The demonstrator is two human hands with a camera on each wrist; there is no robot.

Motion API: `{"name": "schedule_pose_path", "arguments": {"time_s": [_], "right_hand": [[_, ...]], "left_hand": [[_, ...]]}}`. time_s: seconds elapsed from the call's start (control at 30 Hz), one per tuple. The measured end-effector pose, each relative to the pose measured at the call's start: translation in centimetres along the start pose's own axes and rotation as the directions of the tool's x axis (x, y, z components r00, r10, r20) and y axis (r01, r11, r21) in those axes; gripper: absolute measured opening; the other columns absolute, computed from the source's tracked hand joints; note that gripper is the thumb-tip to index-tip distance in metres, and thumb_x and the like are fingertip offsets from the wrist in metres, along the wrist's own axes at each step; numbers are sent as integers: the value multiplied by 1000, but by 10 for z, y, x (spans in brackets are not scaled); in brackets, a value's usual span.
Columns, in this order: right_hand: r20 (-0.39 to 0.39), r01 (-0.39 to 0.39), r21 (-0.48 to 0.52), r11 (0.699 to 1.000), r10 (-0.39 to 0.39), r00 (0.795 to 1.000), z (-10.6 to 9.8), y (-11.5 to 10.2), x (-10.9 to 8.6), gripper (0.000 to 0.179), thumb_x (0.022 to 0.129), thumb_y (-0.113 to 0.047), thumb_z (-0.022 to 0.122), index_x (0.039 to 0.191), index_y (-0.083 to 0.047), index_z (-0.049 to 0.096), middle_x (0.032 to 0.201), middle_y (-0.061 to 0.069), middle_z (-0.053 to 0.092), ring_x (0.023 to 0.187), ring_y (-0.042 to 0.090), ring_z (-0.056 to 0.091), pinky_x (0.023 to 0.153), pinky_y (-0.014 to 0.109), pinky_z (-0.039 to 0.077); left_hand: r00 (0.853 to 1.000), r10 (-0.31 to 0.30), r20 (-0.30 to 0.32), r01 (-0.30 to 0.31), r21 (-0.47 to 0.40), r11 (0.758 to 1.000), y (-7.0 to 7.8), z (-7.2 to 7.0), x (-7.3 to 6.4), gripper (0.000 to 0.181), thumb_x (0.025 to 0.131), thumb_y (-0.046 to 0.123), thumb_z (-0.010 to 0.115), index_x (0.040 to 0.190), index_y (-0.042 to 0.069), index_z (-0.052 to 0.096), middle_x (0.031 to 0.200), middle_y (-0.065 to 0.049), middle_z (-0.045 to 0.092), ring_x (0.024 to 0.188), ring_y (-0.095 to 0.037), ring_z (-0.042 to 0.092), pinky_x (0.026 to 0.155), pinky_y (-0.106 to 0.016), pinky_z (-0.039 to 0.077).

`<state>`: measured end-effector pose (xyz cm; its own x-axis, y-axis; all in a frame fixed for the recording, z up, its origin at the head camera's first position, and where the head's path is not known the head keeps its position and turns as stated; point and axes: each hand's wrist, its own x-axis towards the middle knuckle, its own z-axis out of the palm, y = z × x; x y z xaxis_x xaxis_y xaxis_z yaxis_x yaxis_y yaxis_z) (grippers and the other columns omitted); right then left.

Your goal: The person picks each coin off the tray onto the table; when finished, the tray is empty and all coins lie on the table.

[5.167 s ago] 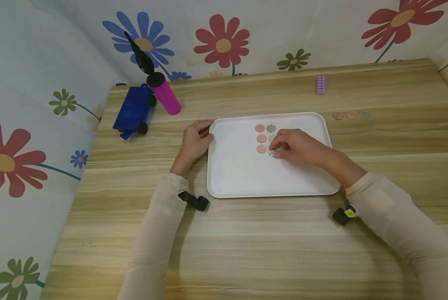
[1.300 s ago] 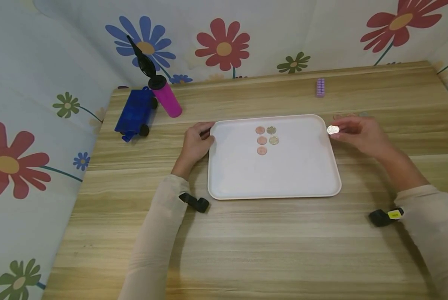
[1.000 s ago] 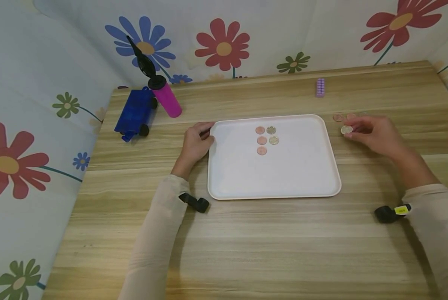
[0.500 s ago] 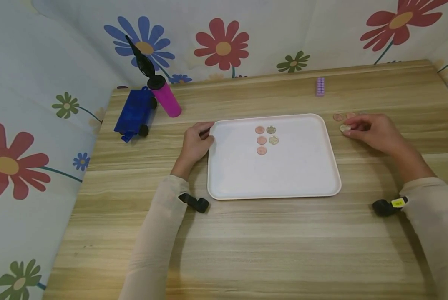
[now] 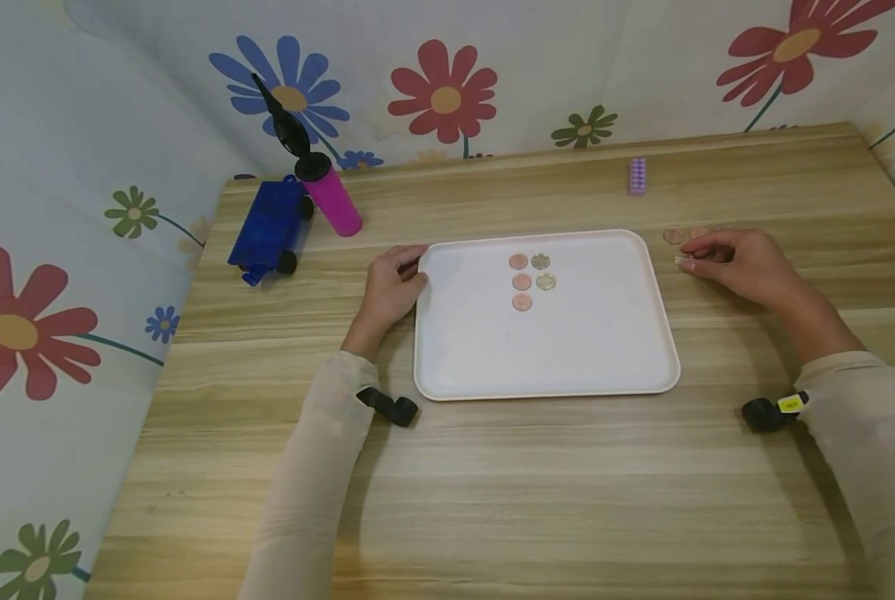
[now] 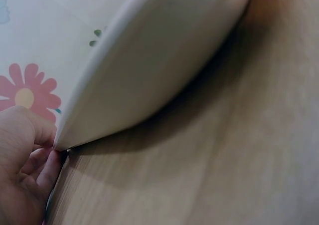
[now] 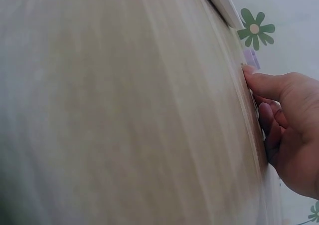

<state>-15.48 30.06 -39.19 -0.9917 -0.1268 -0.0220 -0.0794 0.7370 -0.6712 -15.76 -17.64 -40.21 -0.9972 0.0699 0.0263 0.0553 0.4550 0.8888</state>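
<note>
My left hand (image 5: pixel 389 292) holds the upper left corner of a white tray (image 5: pixel 485 358), its thumb and fingers at the rim in the left wrist view. On the tray lie three copper coins (image 5: pixel 522 302) in a column, with two silvery or pale gold coins (image 5: pixel 541 262) beside them. To the right of the tray, my right hand (image 5: pixel 751 262) pinches a pale coin (image 5: pixel 680 260) between thumb and fingertips, close over the table. Just behind it a row of coins (image 5: pixel 672 237) lies on the wood, its right end partly covered by the hand.
A purple toy brick (image 5: pixel 637 177) lies near the back edge of the wooden table (image 5: pixel 537 483). At the back left are a blue wheeled toy (image 5: pixel 267 223) and a magenta cylinder (image 5: pixel 333 200) with a black top. Flowered cloth hangs behind.
The right hand has taken a pale coin from the tray and carried it right to the table, in front of the coin row. The left hand has stayed at the tray.
</note>
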Motion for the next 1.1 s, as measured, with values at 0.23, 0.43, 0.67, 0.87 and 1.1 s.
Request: {"name": "schedule_pose_path", "arguments": {"time_s": [0.23,0.43,0.67,0.87,1.1], "right_hand": [[14,-12,-3,1000,12,1000,0,1,0,38,94,-28,73,117,3,71,75,-39,51,73,-6,47,61,8,40],[0,-20,16,1000,20,1000,0,0,-3,39,94,-28,73,119,1,69,78,-39,51,74,-9,49,63,5,41],[-40,13,21,1000,-12,999,0,-8,-7,36,93,-20,74,120,3,68,81,-37,56,74,-18,48,64,-1,40],[-62,118,60,991,-114,992,2,-26,-13,29,96,-12,69,122,1,69,88,-46,54,79,-17,50,67,-2,41],[-37,160,64,985,-158,987,8,-52,-14,25,96,-12,67,116,1,71,87,-27,64,81,-11,51,67,2,41]], "left_hand": [[1000,2,-2,-2,0,1000,0,0,0,44,89,-6,56,133,-8,62,137,-24,61,131,-33,60,113,-36,54],[1000,-1,-4,1,-2,1000,1,-1,-1,44,89,-6,56,133,-8,62,137,-24,62,131,-33,60,112,-37,54],[1000,-3,-4,3,-10,1000,1,-1,-1,44,89,-7,56,133,-8,62,137,-25,61,131,-35,60,113,-37,54],[1000,4,-4,-4,-12,1000,1,-1,-1,44,89,-7,56,132,-9,62,137,-26,61,131,-35,60,113,-38,54],[1000,2,-3,-2,-2,1000,2,0,-1,45,89,-7,55,133,-9,61,138,-26,61,132,-35,59,113,-37,54]]}}
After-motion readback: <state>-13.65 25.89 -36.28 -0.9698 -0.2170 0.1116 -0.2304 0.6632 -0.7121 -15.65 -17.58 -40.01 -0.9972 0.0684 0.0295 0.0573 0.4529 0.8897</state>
